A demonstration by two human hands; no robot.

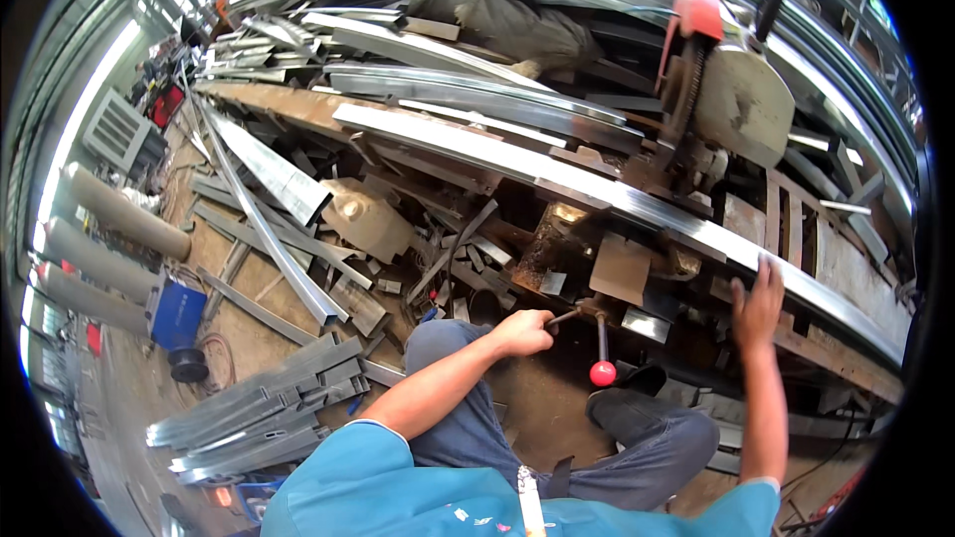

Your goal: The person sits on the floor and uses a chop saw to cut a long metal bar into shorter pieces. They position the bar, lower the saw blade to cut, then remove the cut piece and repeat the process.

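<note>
Head view looks down on a person seated at a metal-cutting desk [846, 268] in a workshop. Left hand [524, 331] is closed in a fist around a thin metal handle [564, 317] that runs toward a vise [557, 239] under the saw. Just beside that hand, a second lever hangs down and ends in a red knob [602, 373], which no hand touches. Right hand [758, 303] is open, fingers spread, and lies against the near edge of a long shiny steel strip [617, 201]. That strip runs slantwise across the desk from upper left to lower right and passes under the chop saw [731, 99], whose round blade guard is raised above it, topped by a red cover [699, 12]. Whether the blade touches the strip I cannot tell. A brown flat plate [619, 268] sits between the two hands, in front of the strip. Behind the saw lie more long strips [477, 89] in a heap, with a grey cloth bundle [507, 20] on top. On the floor to the left are scattered offcuts [298, 249], a stack of grey channels [259, 413], a blue box [177, 308] and three grey cylinders [109, 239]. The person's knees in grey trousers [657, 438] show near the lower edge.
</note>
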